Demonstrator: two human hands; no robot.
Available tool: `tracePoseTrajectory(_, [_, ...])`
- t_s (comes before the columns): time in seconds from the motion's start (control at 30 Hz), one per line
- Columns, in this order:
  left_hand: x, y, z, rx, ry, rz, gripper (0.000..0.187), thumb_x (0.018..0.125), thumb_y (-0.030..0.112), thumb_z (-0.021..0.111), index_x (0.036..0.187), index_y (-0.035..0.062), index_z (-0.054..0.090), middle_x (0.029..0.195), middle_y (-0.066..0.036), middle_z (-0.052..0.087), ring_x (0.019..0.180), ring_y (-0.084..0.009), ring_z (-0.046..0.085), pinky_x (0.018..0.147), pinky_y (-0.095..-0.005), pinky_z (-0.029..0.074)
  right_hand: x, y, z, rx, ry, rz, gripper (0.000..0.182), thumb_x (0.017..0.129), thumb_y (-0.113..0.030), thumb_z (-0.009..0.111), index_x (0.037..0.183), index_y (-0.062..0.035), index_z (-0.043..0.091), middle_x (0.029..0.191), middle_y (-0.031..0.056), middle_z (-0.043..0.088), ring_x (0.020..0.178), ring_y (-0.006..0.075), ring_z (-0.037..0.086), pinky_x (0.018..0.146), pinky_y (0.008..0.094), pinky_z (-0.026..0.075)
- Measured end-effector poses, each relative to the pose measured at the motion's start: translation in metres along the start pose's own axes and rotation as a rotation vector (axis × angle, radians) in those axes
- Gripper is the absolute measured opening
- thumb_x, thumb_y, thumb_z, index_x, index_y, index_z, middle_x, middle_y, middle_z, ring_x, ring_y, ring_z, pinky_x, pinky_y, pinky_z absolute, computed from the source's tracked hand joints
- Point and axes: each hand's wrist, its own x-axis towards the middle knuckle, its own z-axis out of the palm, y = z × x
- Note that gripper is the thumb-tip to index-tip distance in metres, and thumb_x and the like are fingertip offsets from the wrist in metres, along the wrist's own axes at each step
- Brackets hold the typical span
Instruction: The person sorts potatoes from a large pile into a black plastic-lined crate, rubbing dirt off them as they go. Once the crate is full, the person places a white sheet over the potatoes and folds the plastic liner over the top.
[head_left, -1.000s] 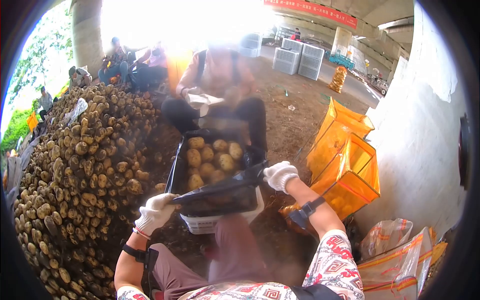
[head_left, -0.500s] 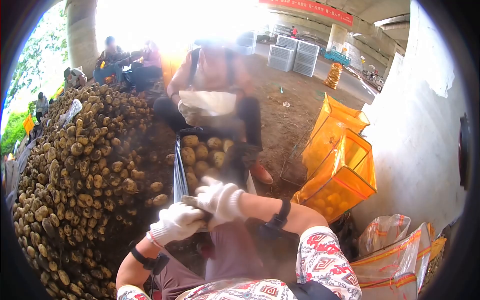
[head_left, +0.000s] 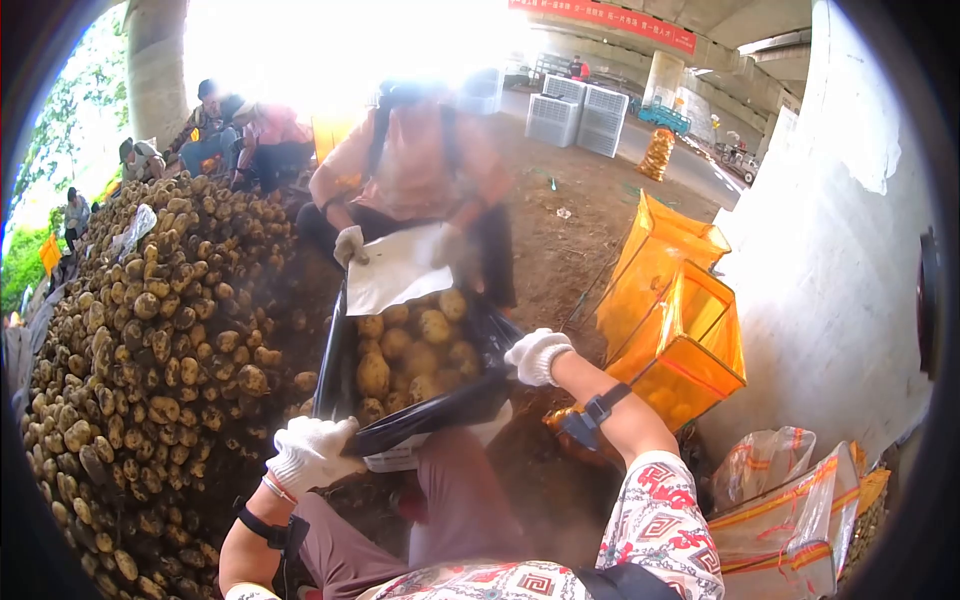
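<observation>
A box lined with a black plastic bag [head_left: 440,405] stands in front of my knees, filled with potatoes [head_left: 405,360]. At the near left corner, my left hand [head_left: 312,452], in a white knit glove, is closed on the bag's edge. My right hand [head_left: 538,357], gloved alike, grips the bag's edge at the right side. The black film is stretched between the two hands. Across the box, a person in a pink top holds a white sheet [head_left: 398,268] over the far end of the potatoes with gloved hands.
A large heap of soil-covered potatoes [head_left: 160,350] rises on my left. On the right are orange mesh bags on frames [head_left: 680,340], clear plastic sacks [head_left: 785,510] and a white wall [head_left: 830,260]. Behind are grey crates [head_left: 575,115] and other people seated by the heap.
My hands have moved apart from close together, the right one outward to the right, spreading the black bag's edge. The other person's white sheet has come down over the box's far end.
</observation>
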Motion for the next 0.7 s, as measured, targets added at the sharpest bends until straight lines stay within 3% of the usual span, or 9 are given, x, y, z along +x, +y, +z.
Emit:
tracePoseTrajectory(0.13, [0.005, -0.018, 0.027, 0.021, 0.013, -0.079, 0.031, 0.08, 0.043, 0.078, 0.093, 0.0149, 0.075, 0.076, -0.009, 0.072, 0.07, -0.034, 0.071, 0.063, -0.0447, 0.055, 0.0, 0.0, 0.007, 0.026, 0.039, -0.016, 0.036, 0.093, -0.017, 0.056, 0.125, -0.0147, 0.072, 0.123, 0.0166, 0.073, 0.116, 0.0361, 0.07, 0.099, 0.0461, 0.054])
tracePoseTrajectory(0.33, [0.009, -0.027, 0.037, -0.123, 0.198, -0.033, 0.024, 0.084, 0.038, 0.076, 0.086, 0.014, 0.074, 0.073, -0.011, 0.069, 0.072, -0.0338, 0.071, 0.062, -0.0444, 0.055, 0.003, 0.002, 0.013, 0.059, 0.064, -0.008, 0.034, 0.094, -0.022, 0.058, 0.123, -0.014, 0.073, 0.12, 0.0164, 0.074, 0.115, 0.036, 0.07, 0.098, 0.0465, 0.055])
tracePoseTrajectory(0.5, [0.018, -0.032, 0.038, -0.262, 0.236, -0.092, 0.021, 0.085, 0.03, 0.077, 0.095, 0.0111, 0.077, 0.083, -0.015, 0.073, 0.079, -0.0353, 0.073, 0.071, -0.0422, 0.057, 0.0, 0.005, 0.012, 0.075, 0.1, 0.033, 0.031, 0.095, -0.026, 0.06, 0.121, -0.0157, 0.073, 0.118, 0.0154, 0.075, 0.114, 0.035, 0.07, 0.097, 0.0458, 0.056])
tracePoseTrajectory(0.6, [0.022, -0.036, 0.04, -0.335, 0.311, -0.156, 0.021, 0.085, 0.028, 0.077, 0.097, 0.0104, 0.078, 0.086, -0.016, 0.074, 0.081, -0.0352, 0.073, 0.073, -0.0415, 0.057, 0.001, 0.005, 0.007, 0.05, 0.086, 0.074, 0.032, 0.095, -0.031, 0.06, 0.119, -0.0167, 0.075, 0.126, 0.0113, 0.073, 0.119, 0.0332, 0.068, 0.1, 0.0445, 0.055])
tracePoseTrajectory(0.63, [0.025, -0.042, 0.046, -0.386, 0.309, -0.173, 0.021, 0.086, 0.028, 0.076, 0.098, 0.0106, 0.078, 0.088, -0.017, 0.074, 0.083, -0.0355, 0.073, 0.074, -0.0413, 0.057, 0.0, 0.006, 0.007, 0.082, 0.157, 0.061, 0.031, 0.094, -0.027, 0.062, 0.121, -0.0176, 0.074, 0.114, 0.0156, 0.076, 0.111, 0.0358, 0.072, 0.097, 0.0465, 0.056])
tracePoseTrajectory(0.7, [0.03, -0.05, 0.048, -0.428, 0.249, -0.239, 0.021, 0.089, 0.028, 0.072, 0.1, 0.0112, 0.078, 0.091, -0.016, 0.075, 0.088, -0.0344, 0.074, 0.078, -0.0403, 0.057, 0.006, 0.012, 0.012, 0.076, 0.243, 0.052, 0.029, 0.094, -0.031, 0.064, 0.118, -0.0168, 0.075, 0.111, 0.0174, 0.076, 0.108, 0.0363, 0.072, 0.096, 0.0461, 0.056])
